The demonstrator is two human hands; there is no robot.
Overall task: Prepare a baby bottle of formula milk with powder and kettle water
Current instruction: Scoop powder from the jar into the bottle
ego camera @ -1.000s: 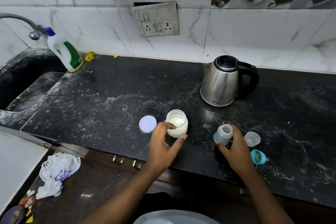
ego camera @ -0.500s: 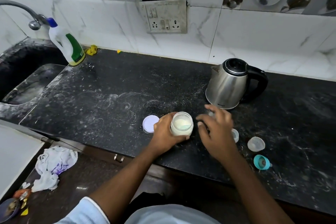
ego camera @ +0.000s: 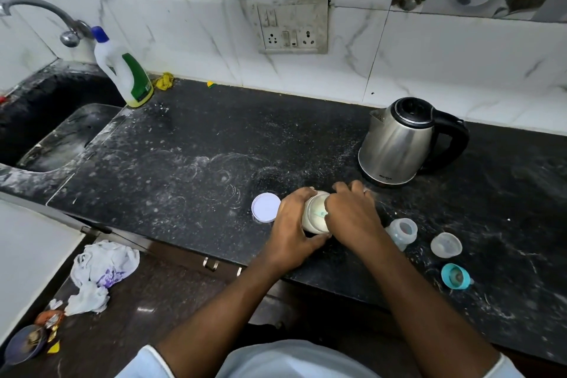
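Observation:
A glass jar of white formula powder [ego camera: 313, 221] stands near the counter's front edge, tilted a little to the right. My left hand [ego camera: 290, 232] is wrapped around its left side. My right hand [ego camera: 352, 215] covers the jar's mouth, fingers pinched on a teal scoop [ego camera: 320, 213] inside it. The jar's white lid [ego camera: 265, 207] lies flat just to the left. The open baby bottle [ego camera: 402, 232] stands right of my right wrist, with its clear cap [ego camera: 445, 244] and teal nipple ring [ego camera: 455, 276] farther right. The steel kettle [ego camera: 395, 144] sits behind, lid shut.
The black stone counter [ego camera: 190, 163] is dusted with powder. A sink [ego camera: 58, 138] and tap [ego camera: 69, 35] are at the far left, with a detergent bottle [ego camera: 125, 70] beside them. A wall socket [ego camera: 288, 26] is behind. Crumpled cloth [ego camera: 101, 267] lies on the floor.
My right hand left the baby bottle and moved left onto the jar's mouth. My left hand closed fully around the jar.

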